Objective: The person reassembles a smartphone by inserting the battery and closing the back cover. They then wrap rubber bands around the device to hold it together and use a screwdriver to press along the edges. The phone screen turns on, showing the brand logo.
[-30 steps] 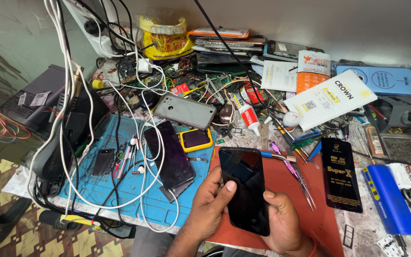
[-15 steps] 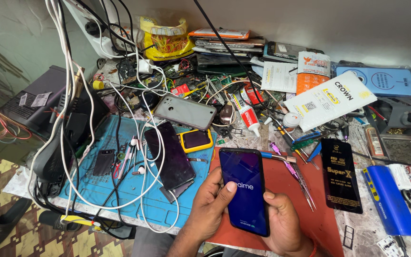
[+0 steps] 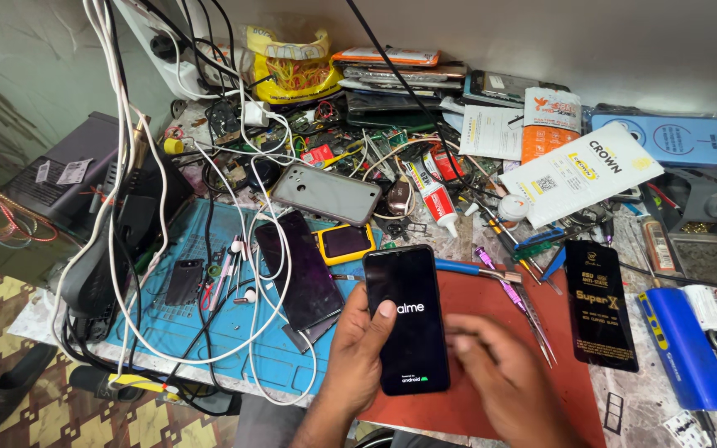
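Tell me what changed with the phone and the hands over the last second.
The phone screen went from dark to lit, now showing a start-up logo. The right hand let go of the phone's lower edge and moved off to the right, blurred above the red mat. The left hand kept its grip, thumb on the screen's left side. The clutter, cables and blue mat stayed as they were.
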